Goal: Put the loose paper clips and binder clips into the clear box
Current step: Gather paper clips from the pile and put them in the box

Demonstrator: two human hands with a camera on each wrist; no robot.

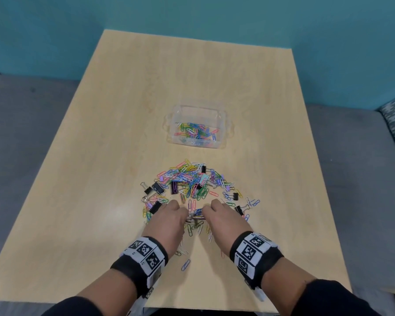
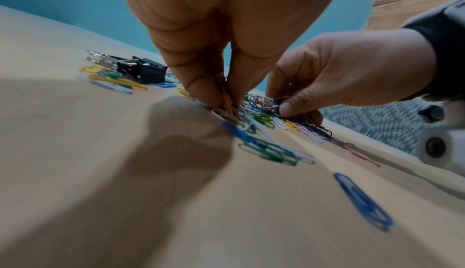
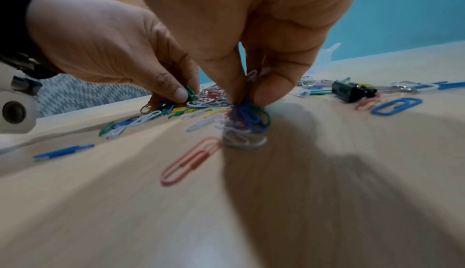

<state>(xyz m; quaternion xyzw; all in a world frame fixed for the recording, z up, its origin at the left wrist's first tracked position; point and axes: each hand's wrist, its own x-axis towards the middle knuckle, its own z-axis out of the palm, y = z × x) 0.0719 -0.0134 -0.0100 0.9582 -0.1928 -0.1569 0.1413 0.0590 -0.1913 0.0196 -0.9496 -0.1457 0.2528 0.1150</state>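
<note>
A pile of coloured paper clips mixed with black binder clips lies on the wooden table. Beyond it stands the clear box, which holds several paper clips. Both hands are down at the near edge of the pile. My left hand pinches a few paper clips between thumb and fingers. Just to its right, my right hand pinches a bunch of paper clips off the table.
Loose clips lie near the wrists, among them a blue clip and a pink clip. A black binder clip lies beside the right hand. Grey seating flanks the table, with a teal wall behind.
</note>
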